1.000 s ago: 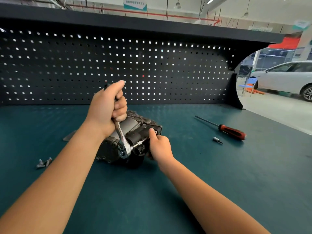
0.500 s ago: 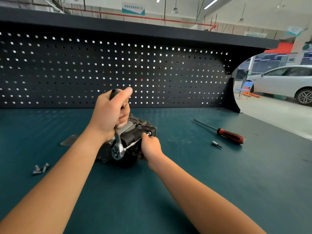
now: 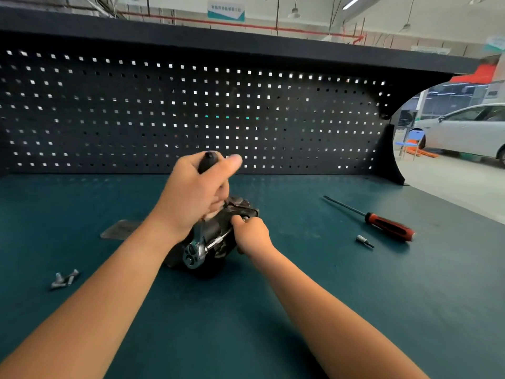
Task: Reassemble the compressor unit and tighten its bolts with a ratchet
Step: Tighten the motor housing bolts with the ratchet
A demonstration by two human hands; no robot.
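The dark compressor unit lies on the teal bench top, mostly hidden behind my hands. My left hand grips the black handle of a chrome ratchet, whose round head sits low at the unit's near side with an extension bar running right. My right hand curls round the unit's right end, its thumb up by a bolt. Loose bolts lie at the near left.
A red-handled screwdriver and a small bit lie to the right. A flat grey plate rests left of the unit. A black pegboard backs the bench. Beyond the right edge stands a white car.
My left hand has swung the ratchet handle to the right and away from me. My right hand stays on the unit's right end. The camera view has shifted slightly.
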